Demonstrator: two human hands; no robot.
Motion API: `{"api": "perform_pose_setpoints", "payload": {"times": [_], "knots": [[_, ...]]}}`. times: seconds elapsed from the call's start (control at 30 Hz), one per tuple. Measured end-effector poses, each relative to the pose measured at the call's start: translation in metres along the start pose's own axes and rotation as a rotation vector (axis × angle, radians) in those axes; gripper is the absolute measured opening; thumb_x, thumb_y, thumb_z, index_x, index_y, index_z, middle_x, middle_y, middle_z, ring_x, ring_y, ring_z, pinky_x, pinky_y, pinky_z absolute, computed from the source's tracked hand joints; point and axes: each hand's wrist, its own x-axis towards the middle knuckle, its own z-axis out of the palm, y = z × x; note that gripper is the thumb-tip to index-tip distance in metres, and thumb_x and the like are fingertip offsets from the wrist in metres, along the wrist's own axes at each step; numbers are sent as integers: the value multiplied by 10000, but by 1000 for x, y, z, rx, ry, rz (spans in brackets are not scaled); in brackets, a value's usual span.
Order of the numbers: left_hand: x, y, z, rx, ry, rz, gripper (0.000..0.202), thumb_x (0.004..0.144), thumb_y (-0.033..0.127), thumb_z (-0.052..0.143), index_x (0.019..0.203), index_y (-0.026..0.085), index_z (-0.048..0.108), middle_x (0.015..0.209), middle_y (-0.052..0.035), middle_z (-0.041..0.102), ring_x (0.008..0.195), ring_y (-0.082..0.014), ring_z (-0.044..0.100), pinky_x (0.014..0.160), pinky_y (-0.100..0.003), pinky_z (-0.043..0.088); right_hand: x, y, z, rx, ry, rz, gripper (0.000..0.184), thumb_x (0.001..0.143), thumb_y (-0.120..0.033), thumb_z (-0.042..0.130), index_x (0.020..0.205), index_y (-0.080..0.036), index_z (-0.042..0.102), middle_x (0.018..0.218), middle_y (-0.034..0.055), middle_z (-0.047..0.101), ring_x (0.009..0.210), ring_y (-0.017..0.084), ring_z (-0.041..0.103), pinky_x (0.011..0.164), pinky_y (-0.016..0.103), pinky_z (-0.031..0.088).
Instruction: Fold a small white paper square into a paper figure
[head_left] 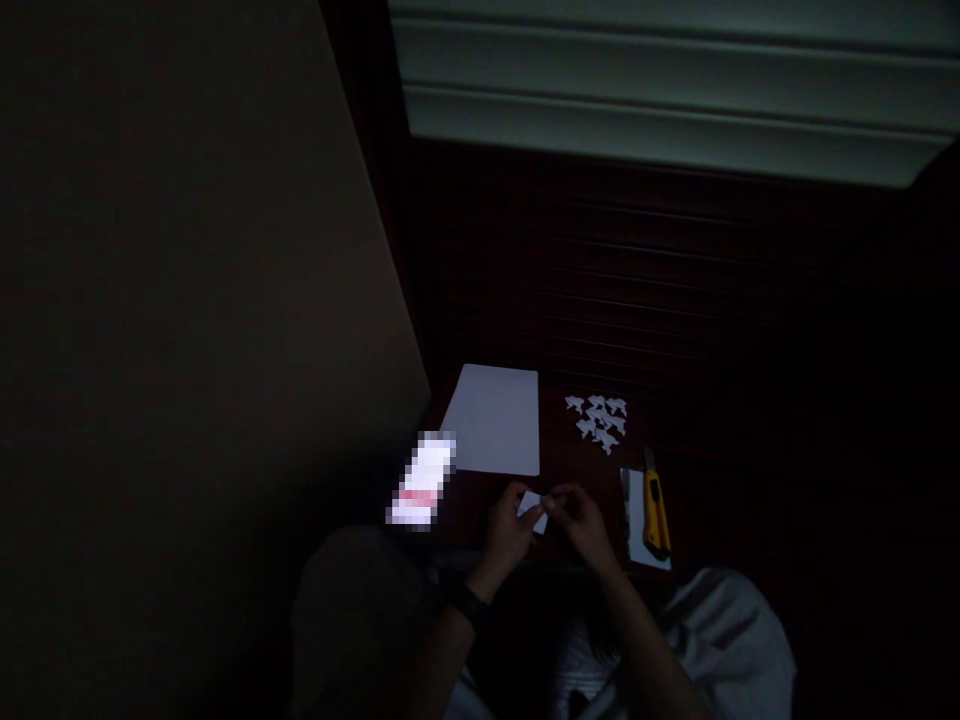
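Observation:
Both of my hands meet over the near edge of a dark wooden table (577,470), pinching one small white piece of paper (531,504) between them. My left hand (508,530), with a dark band on its wrist, grips the paper's left side. My right hand (583,522) grips its right side with closed fingers. The room is very dim, so the paper's folds are hard to make out.
A white paper sheet (499,418) lies flat beyond my hands. Several small folded white paper shapes (598,418) cluster at the right. A yellow utility knife (655,505) rests on a paper strip (637,520). A lit, blurred screen (424,478) lies left. A beige wall (187,300) stands left.

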Motion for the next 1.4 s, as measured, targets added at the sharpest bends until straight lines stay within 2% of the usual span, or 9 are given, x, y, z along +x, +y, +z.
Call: {"api": "perform_pose_setpoints", "payload": {"times": [0.1, 0.43, 0.7, 1.03, 1.23, 1.4], "knots": [[-1, 1, 0, 8, -16, 9, 254, 721, 366, 550, 883, 182, 484, 701, 3, 555, 507, -99, 534, 335, -133, 364, 2, -1, 1, -23, -57, -31, 286, 696, -412, 595, 852, -173, 608, 689, 25, 606, 625, 163, 554, 555, 244, 435], [0, 5, -5, 25, -71, 72, 259, 744, 421, 504, 826, 175, 518, 736, -13, 570, 585, -126, 550, 386, -166, 401, 0, 0, -1, 17, -94, -38, 239, 734, -372, 556, 863, -175, 603, 703, 21, 593, 631, 158, 540, 557, 238, 423], [4, -2, -2, -36, 33, 38, 294, 729, 441, 515, 805, 162, 565, 731, -33, 603, 611, -150, 568, 418, -193, 433, 0, 5, -1, 21, -30, -39, 233, 738, -343, 547, 897, -178, 585, 696, 14, 577, 624, 154, 537, 562, 238, 426], [4, -3, -5, -44, -32, 23, 315, 701, 448, 552, 789, 150, 606, 670, -30, 617, 541, -144, 570, 394, -195, 427, 3, 2, -8, 52, -183, -4, 299, 619, -297, 660, 893, -188, 608, 672, -10, 561, 604, 149, 527, 545, 237, 419], [5, -8, -6, -28, -67, 8, 329, 707, 452, 546, 805, 146, 614, 680, -39, 626, 525, -144, 569, 370, -190, 405, 4, -1, -9, 118, -281, 40, 268, 622, -280, 647, 867, -180, 607, 641, -13, 573, 550, 131, 502, 505, 226, 390], [5, -6, -6, -27, -74, 7, 339, 713, 443, 545, 843, 137, 613, 704, -50, 628, 506, -130, 558, 359, -175, 374, 4, -3, -9, 162, -264, 46, 296, 604, -267, 662, 873, -179, 575, 628, -26, 544, 547, 122, 482, 501, 217, 383]]}}
